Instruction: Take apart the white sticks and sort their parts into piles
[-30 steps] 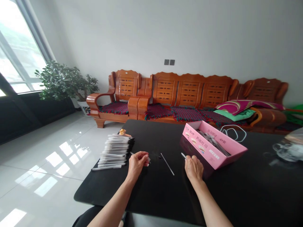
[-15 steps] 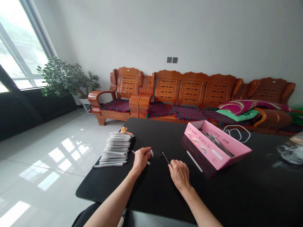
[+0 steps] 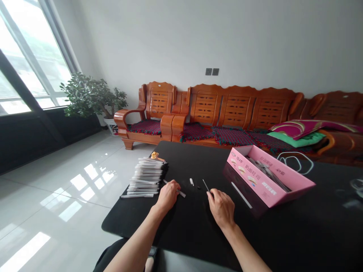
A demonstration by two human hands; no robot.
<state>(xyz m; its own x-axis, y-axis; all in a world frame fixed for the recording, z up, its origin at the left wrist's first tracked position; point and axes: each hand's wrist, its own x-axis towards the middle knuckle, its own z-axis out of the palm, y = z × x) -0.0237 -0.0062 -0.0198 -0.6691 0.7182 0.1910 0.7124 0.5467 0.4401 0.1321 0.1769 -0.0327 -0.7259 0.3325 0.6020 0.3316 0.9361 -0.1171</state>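
Observation:
My left hand (image 3: 169, 194) is low over the table, its fingers closed on a white pen barrel (image 3: 182, 193) whose end sticks out to the right. My right hand (image 3: 222, 206) pinches a thin dark pen refill (image 3: 206, 184), its tip pointing up and left. Between the hands lie a white pen cap (image 3: 191, 182) and a tiny black piece (image 3: 199, 187). To the left is a stacked row of white pens (image 3: 146, 177) with black ends. A single white tube (image 3: 241, 195) lies right of my right hand.
A pink box (image 3: 255, 177) holding dark thin sticks stands at the right of the black table (image 3: 193, 234). A small yellowish figurine (image 3: 154, 155) sits behind the pens. A white cable (image 3: 300, 162) loops behind the box. Wooden sofas (image 3: 238, 109) line the wall.
My left hand has let go of the white cap, which now lies on the table, and has closed on the white barrel. My right hand still holds the refill. The view has shifted slightly left.

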